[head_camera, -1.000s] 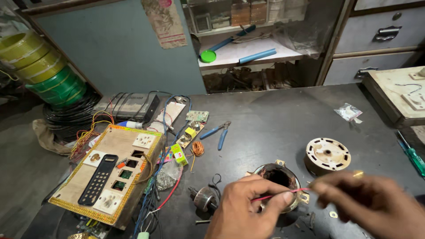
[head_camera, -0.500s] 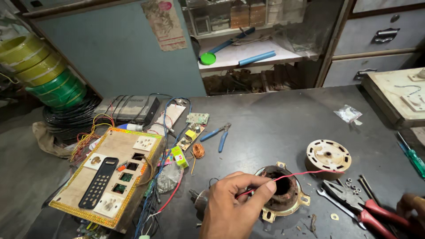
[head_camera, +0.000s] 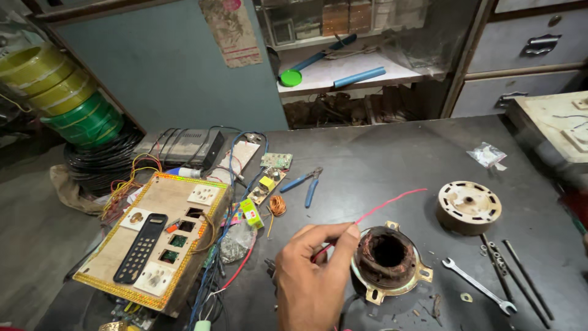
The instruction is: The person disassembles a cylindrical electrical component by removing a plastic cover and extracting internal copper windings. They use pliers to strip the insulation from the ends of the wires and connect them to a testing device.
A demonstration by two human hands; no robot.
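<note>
- As we look down at the dark worktop (head_camera: 380,153), we see only our left hand (head_camera: 315,276) at the bottom of the head view; our right hand is out of view.
- Our left hand's grip is narrow, thumb and fingertips (head_camera: 351,232) pinched on a thin red wire (head_camera: 386,205).
- The red wire runs up and to the right from the pinch, its free end lifted over the worktop, near the round motor end cover (head_camera: 468,205).
- Just right of the hand lies the motor stator (head_camera: 388,262), a brass-coloured frame with copper windings around a dark bore; the thumb is just beside its rim, and we cannot tell whether they touch.
- Right of the stator lie a small open-ended spanner (head_camera: 478,285) and several long dark bolts (head_camera: 517,279).
- Well to the left sits a wooden switch board (head_camera: 156,236) with sockets and a black remote control (head_camera: 142,248) on it, with loose coloured wires about it.
- Blue-handled pliers (head_camera: 307,182) lie near the middle of the worktop, beside a small coil of copper wire (head_camera: 277,205).
- A small clear plastic bag (head_camera: 487,154) lies toward the far right.
</note>
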